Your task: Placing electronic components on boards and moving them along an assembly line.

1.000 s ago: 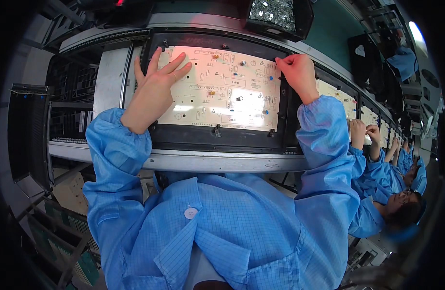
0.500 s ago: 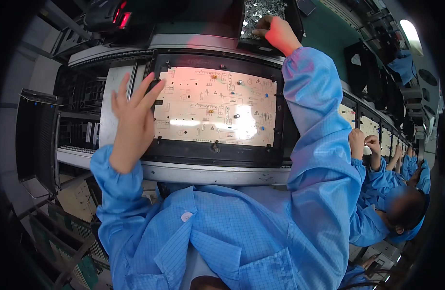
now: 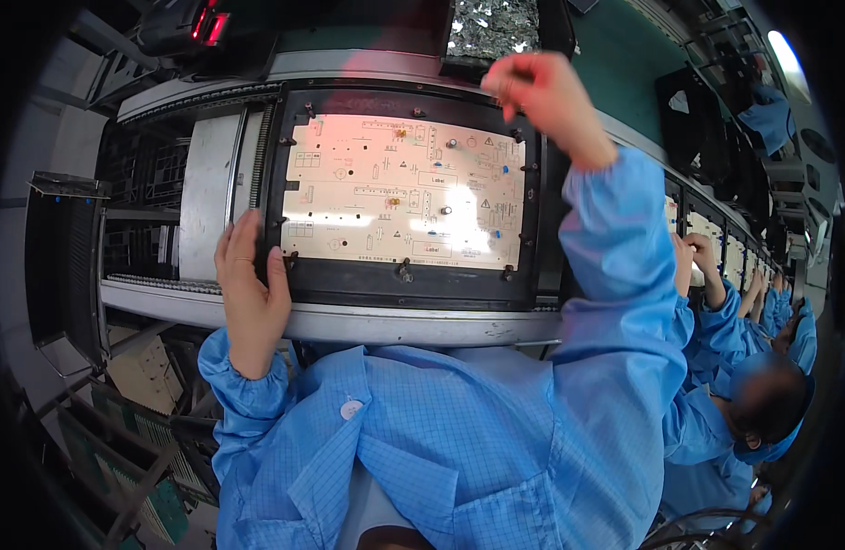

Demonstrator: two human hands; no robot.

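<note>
A pale printed circuit board panel (image 3: 335, 194) lies in a black frame (image 3: 349, 285) on the metal rails in front of me. It carries a few small blue, yellowish and dark components. My left hand (image 3: 254, 293) rests at the frame's lower left corner, fingers stretched out and thumb apart, holding nothing. Over the upper right edge of the frame is my right hand (image 3: 552, 99), its fingers pinched together and somewhat blurred. Whatever sits between those fingertips is too small to make out. Just beyond it stands a black bin (image 3: 466, 68) full of small shiny metal pieces (image 3: 496, 27).
A conveyor rail (image 3: 422, 331) runs along my front edge. To the left are a bare metal plate (image 3: 211, 174) and a black rack (image 3: 66, 266). A device with red lights (image 3: 211, 27) stands far left. At right, a co-worker (image 3: 716, 403) in blue works along the same line.
My right hand has come out of the bin and back toward the board, fingers pinched. My left hand has dropped from the board's upper left to the frame's lower left corner.
</note>
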